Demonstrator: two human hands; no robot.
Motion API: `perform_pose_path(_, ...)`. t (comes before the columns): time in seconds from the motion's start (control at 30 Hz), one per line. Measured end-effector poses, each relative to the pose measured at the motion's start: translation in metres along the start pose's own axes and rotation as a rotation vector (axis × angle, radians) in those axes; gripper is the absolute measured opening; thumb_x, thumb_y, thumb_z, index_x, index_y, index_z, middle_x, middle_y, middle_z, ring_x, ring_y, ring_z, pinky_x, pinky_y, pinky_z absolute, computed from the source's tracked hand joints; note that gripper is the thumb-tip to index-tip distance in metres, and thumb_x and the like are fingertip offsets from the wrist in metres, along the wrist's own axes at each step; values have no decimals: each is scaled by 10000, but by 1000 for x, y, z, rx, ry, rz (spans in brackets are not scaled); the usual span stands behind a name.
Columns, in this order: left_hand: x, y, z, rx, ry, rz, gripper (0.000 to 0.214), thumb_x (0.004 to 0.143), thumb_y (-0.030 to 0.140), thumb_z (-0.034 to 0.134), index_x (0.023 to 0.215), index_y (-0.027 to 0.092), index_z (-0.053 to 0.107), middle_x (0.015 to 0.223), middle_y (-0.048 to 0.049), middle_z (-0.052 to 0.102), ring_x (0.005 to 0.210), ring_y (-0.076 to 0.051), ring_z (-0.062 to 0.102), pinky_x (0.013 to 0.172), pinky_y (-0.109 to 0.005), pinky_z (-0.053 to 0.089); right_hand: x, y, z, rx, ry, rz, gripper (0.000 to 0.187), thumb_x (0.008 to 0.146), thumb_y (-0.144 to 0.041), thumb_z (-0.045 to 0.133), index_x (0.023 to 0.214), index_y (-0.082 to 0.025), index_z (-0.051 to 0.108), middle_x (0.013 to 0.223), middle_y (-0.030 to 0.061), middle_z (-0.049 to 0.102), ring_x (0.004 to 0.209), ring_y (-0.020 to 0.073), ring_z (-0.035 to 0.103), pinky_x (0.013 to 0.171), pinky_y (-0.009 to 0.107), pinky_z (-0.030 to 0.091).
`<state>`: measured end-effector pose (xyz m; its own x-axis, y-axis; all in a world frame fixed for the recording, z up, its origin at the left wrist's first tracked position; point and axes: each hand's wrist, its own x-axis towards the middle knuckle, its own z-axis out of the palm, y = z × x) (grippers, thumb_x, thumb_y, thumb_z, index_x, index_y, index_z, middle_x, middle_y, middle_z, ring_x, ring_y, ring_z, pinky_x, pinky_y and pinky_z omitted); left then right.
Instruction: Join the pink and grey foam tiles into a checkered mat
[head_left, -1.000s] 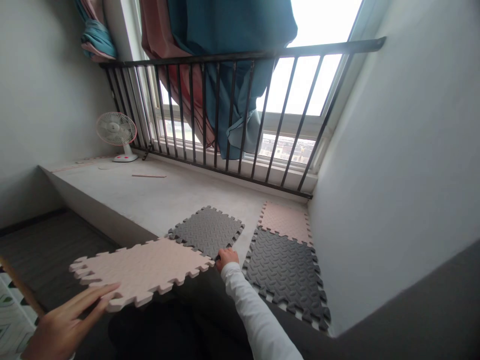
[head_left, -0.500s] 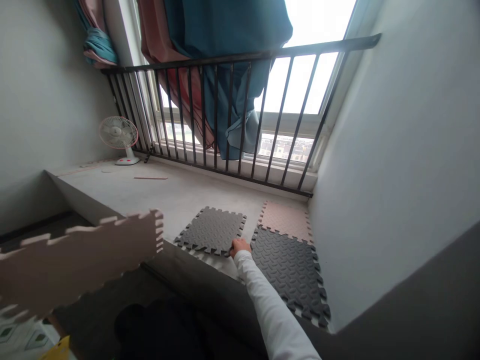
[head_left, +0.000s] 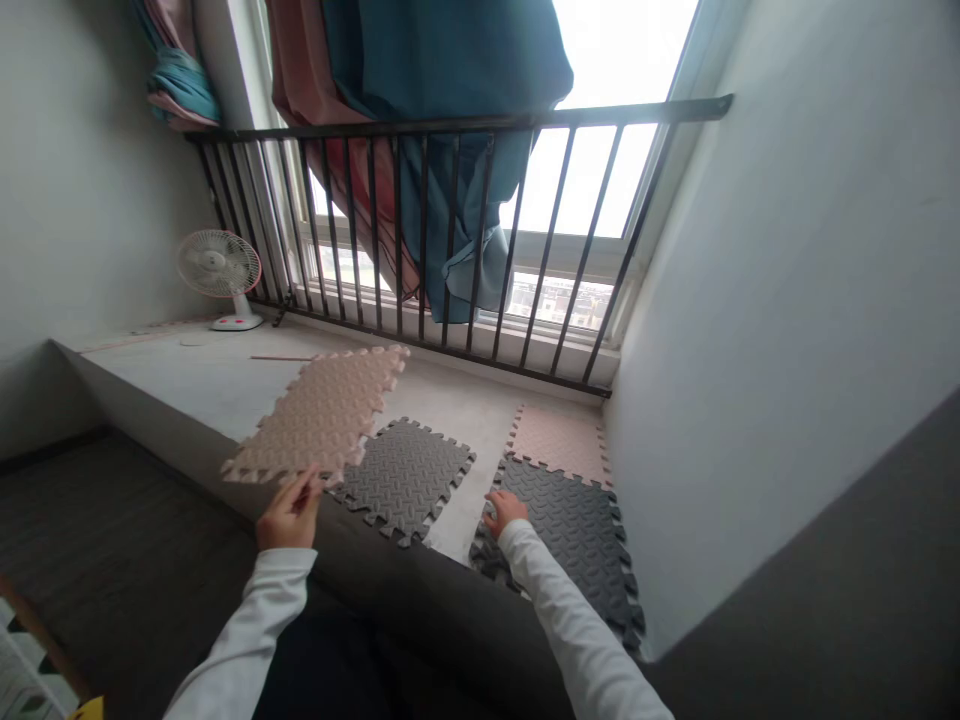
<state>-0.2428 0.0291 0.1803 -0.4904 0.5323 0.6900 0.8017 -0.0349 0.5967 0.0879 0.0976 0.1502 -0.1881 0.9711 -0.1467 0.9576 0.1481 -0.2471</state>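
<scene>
My left hand (head_left: 290,512) pinches the near corner of a beige foam mat tile (head_left: 319,410), which tilts above the ledge with its textured face up. Below and right of it, a loose grey foam tile (head_left: 409,470) lies at the ledge's front edge. My right hand (head_left: 506,510) is empty, fingers apart and slightly curled, over the left edge of a dark grey foam tile (head_left: 570,530). Behind that dark tile, a pink-beige foam tile (head_left: 559,440) lies against it along their toothed edges. A strip of bare ledge separates the loose grey tile from these two.
The pale ledge (head_left: 172,375) ends in a drop to the dark floor (head_left: 112,540). A black railing (head_left: 450,340) and curtains (head_left: 442,60) line the window. A fan (head_left: 225,275) and a thin stick (head_left: 281,358) rest at left. A white wall (head_left: 750,350) bounds the right.
The beige tile has come from the lower left up over the ledge, and my left hand is now visible. My right hand has let go of the grey tile and moved right.
</scene>
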Motion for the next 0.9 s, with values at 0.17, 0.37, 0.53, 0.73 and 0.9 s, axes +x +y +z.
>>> perform_pose_path(0.17,-69,4,65,110,-351,17,323,772,283,379,915,183,651,924,-63,669,840,-155,596,753,-243,465,-22,85,-11,-131,-89,349,464,693,-297,543,1151,-257,484,1228,82,478,1116,234,441,844,381,406)
perform_pose_path(0.37,-88,-9,78,307,-644,51,338,770,250,377,1008,222,615,1014,-35,651,954,-166,559,783,-263,442,-45,124,-7,-208,-220,338,417,747,-292,488,1159,-231,495,1343,46,365,1181,199,394,923,320,378)
perform_pose_path(0.53,-87,-5,78,394,-762,51,340,780,243,380,1048,250,589,1038,-24,641,974,-158,545,769,-262,422,-37,110,-7,-284,-278,365,421,713,-205,493,1124,-127,536,1285,141,425,1095,239,482,892,329,403)
perform_pose_path(0.73,-89,-7,80,396,-796,83,350,785,218,362,1049,239,590,1068,-30,629,990,-157,538,765,-261,403,-39,105,-5,-297,-276,380,495,712,-191,479,1201,-116,461,1315,152,382,1129,229,452,904,328,398)
perform_pose_path(0.9,-90,-8,80,372,-780,124,351,783,218,361,1043,230,598,1066,-38,629,984,-169,543,762,-278,401,-39,105,-1,-302,-296,383,567,702,-185,489,1256,-110,392,1366,125,305,1198,246,364,949,337,361)
